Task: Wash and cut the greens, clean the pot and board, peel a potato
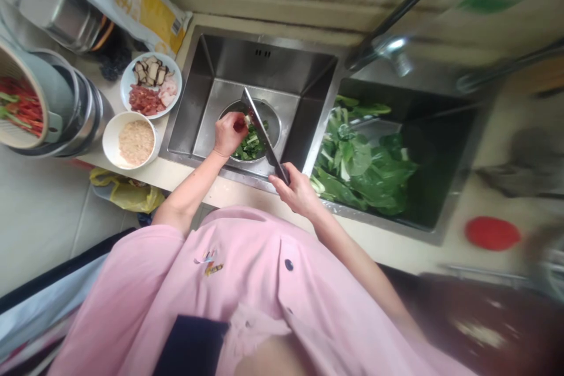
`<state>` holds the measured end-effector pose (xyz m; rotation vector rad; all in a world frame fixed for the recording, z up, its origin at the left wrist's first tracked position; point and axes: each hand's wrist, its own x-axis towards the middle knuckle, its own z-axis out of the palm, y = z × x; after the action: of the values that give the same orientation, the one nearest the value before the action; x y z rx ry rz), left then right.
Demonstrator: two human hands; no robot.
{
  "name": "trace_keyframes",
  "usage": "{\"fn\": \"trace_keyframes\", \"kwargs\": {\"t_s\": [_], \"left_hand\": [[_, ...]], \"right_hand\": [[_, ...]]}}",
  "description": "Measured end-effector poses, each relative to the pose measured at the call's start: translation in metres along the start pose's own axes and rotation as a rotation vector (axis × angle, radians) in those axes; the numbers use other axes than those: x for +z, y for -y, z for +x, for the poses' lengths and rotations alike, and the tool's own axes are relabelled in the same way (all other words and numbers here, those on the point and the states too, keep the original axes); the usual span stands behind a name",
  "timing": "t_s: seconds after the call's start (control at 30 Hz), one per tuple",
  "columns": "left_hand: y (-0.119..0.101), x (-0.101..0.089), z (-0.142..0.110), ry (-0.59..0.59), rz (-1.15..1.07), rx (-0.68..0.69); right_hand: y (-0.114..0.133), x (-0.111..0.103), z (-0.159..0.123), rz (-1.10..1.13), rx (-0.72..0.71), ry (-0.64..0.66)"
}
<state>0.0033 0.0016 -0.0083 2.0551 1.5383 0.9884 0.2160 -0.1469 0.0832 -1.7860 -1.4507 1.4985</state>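
Observation:
Over the left sink basin, my right hand (pixel 297 189) is wrapped round the dark handle of a kitchen knife (pixel 263 132). Its broad blade slants up and left above a round metal bowl (pixel 277 123). Cut leafy greens (pixel 251 145) lie in that bowl. My left hand (pixel 231 134) is closed at the blade's left side, with a small pale-green stalk (pixel 247 120) between the fingertips. Part of the stalk is hidden by the fingers. In the right basin lies a heap of whole leafy greens (pixel 352 158).
A plate (pixel 126 85) of sliced mushrooms and meat and a white bowl (pixel 108 144) of pale minced food stand left of the sink (pixel 185 79). Further left, a colander (pixel 61 100) of red and green strips rests on stacked pots. A faucet (pixel 399 56) overhangs the right basin.

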Motion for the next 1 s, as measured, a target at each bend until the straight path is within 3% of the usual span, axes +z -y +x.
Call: {"fn": "trace_keyframes", "kwargs": {"t_s": [0.27, 0.6, 1.0], "left_hand": [[0.002, 0.0, 0.001, 0.001, -0.001, 0.018], [-0.013, -0.004, -0.004, 0.013, -0.026, 0.041], [-0.029, -0.013, -0.01, 0.065, -0.068, 0.146]], "right_hand": [[0.001, -0.004, -0.001, -0.006, 0.013, 0.023], [0.015, -0.007, 0.004, 0.126, 0.068, 0.066], [0.022, -0.007, 0.028, 0.316, 0.049, 0.112]]}}
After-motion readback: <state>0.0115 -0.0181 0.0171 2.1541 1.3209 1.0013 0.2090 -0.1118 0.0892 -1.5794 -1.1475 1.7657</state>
